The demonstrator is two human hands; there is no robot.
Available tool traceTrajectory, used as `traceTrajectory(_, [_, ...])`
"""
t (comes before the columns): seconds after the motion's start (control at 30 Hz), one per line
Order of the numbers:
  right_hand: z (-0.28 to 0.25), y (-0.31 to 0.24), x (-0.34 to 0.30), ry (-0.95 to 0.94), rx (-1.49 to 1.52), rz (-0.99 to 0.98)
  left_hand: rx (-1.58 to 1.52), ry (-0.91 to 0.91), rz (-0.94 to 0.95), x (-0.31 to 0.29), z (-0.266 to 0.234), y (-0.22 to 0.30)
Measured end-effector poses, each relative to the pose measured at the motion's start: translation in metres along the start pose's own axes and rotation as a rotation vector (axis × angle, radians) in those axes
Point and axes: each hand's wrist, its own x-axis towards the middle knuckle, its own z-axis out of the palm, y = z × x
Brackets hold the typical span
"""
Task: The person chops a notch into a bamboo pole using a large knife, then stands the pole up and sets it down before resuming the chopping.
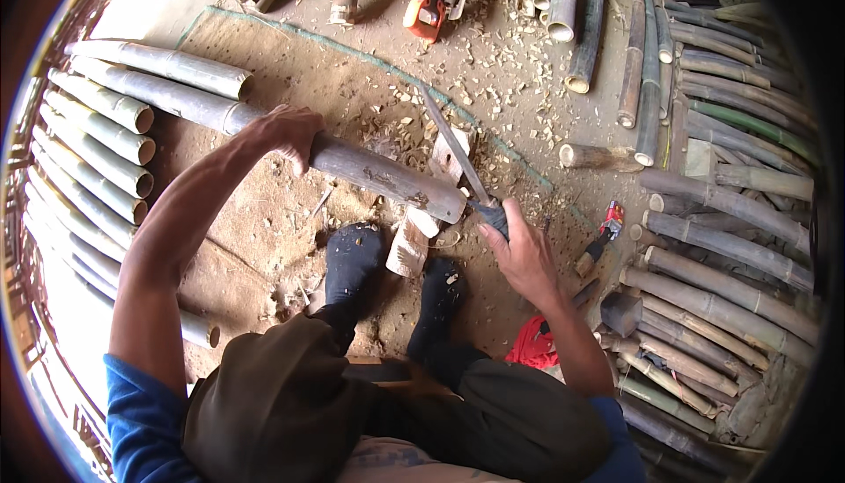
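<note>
The left hand (283, 133) curls over a long grey-brown bamboo pole (352, 164), fingers wrapped around its round, dull, weathered skin, palm pressed on top. The pole runs from beyond that hand's outer side down toward the right hand, and its cut end (449, 208) rests on a pale, rough wooden block (412, 243) between the two hands. The right hand (519, 250) is closed tight around the dark handle of a long knife (458, 150); its flat, narrow, grey blade rises up and away from the hand, slanting over the pole's end. Just below the hands, two feet in black socks (352, 263) flecked with chips stand either side of the block. The ground under both hands is a coarse brown mat (255, 228) littered with light, curled wood chips (493, 87), thickest beyond the blade. Outside the left hand lie stacked bamboo tubes (97, 148), hollow ends showing, smooth and pale green-grey. Outside the right hand lie darker, knotted poles (731, 254) in a loose heap. Near the right wrist sit a red cloth (532, 346) and a small red-handled tool (603, 232). Far beyond the blade lies an orange saw handle (425, 14).
</note>
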Motion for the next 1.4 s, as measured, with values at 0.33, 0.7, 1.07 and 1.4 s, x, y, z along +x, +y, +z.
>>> traceTrajectory(0.33, [-0.005, -0.025, -0.020, 0.269, 0.012, -0.348, 0.059, 0.189, -0.066, -0.014, 0.013, 0.007])
traceTrajectory(0.7, [-0.032, -0.059, -0.009, 0.097, 0.014, -0.174, 0.080, 0.244, -0.057, -0.020, 0.024, 0.006])
traceTrajectory(1.07, [-0.020, -0.034, 0.005, -0.074, -0.203, -0.013, 0.128, 0.189, -0.104, -0.011, 0.015, 0.014])
traceTrajectory(1.4, [0.013, 0.024, 0.028, -0.126, -0.383, 0.016, 0.238, 0.188, -0.062, -0.006, 0.016, 0.017])
